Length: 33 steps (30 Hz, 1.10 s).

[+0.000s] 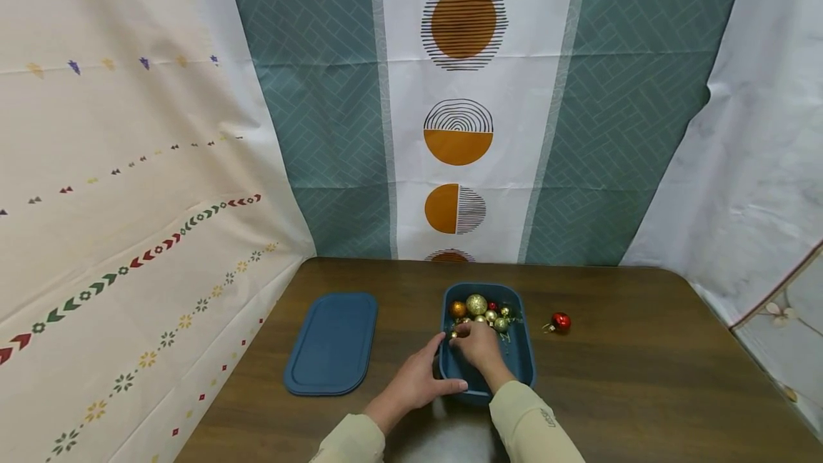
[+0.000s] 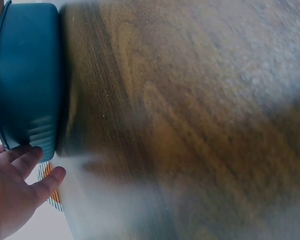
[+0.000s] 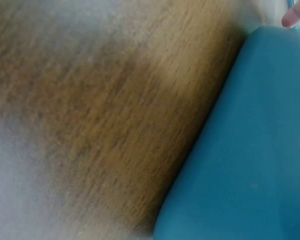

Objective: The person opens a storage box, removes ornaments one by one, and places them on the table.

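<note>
Several ornaments (image 1: 491, 315): gold, orange and red ones are crowding together just ahead of the right hand, inside the container.
Blue container (image 2: 27, 75): it is standing beneath the right hand and just right of the left.
Right hand (image 1: 481, 346): it is bending its fingers down beside the nearest ornaments; whether it is pinching one, the views are not showing.
Left hand (image 1: 421, 379): it is resting against the container's near-left corner, thumb and fingers spreading apart rather than closing.
Red ball (image 1: 561, 322): it is lying alone on the counter (image 1: 643, 363), beyond and right of the right hand.
Blue lid (image 1: 331, 343): it is lying flat, well left of the left hand.
Ball risk: round and unconfined, the red one could be rolling off if a sleeve is brushing it.
Container risk: it could be sliding if the right hand is pushing its wall while the left is bracing only lightly.
Cluster risk: stirring fingers could be scattering neighbours or snagging thin gold loops.
</note>
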Each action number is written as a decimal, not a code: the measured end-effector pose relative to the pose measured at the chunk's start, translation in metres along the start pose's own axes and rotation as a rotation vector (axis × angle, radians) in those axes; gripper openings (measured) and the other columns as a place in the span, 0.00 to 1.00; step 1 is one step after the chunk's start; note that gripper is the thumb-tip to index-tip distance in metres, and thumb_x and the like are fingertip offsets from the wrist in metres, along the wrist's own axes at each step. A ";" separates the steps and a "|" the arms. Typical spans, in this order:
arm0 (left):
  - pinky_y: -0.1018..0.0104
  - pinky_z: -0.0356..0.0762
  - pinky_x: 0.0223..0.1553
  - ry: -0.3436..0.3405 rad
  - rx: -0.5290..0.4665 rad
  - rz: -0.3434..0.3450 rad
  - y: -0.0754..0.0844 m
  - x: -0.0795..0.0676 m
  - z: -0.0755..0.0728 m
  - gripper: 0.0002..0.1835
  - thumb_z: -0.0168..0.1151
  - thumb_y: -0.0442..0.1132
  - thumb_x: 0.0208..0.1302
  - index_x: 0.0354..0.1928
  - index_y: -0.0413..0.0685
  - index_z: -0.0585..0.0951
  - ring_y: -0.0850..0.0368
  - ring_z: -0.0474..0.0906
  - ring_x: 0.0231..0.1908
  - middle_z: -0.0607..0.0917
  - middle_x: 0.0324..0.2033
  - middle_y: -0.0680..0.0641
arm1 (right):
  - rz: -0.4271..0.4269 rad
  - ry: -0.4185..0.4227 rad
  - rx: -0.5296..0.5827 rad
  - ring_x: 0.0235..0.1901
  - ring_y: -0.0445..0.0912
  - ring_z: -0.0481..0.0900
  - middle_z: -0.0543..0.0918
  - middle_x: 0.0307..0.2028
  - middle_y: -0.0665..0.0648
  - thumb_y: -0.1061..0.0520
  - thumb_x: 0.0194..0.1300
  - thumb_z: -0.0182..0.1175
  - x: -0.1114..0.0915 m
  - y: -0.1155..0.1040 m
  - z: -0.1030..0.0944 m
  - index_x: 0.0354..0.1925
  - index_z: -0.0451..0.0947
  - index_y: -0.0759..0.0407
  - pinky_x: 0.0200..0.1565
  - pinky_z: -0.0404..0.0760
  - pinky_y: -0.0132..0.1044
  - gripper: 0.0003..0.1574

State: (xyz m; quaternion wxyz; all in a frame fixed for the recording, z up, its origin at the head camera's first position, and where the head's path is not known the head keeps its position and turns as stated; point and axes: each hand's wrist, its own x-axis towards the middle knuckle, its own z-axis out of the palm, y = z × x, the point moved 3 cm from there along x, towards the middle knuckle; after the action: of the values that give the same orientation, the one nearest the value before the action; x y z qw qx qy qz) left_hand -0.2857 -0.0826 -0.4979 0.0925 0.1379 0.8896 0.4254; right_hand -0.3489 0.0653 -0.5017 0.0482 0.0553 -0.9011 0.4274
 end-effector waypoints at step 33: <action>0.38 0.68 0.60 -0.004 0.010 -0.042 0.003 0.000 -0.002 0.55 0.74 0.60 0.54 0.77 0.45 0.57 0.40 0.67 0.66 0.68 0.70 0.38 | 0.140 0.079 0.420 0.44 0.55 0.84 0.82 0.47 0.64 0.59 0.67 0.65 -0.002 -0.004 -0.076 0.57 0.80 0.68 0.48 0.82 0.46 0.22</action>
State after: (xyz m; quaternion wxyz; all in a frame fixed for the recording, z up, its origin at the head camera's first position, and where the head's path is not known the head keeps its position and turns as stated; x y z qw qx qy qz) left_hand -0.2855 -0.0827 -0.4943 0.1023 0.1207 0.8943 0.4186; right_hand -0.3434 0.1213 -0.4511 0.0411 -0.0154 -0.7913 0.6098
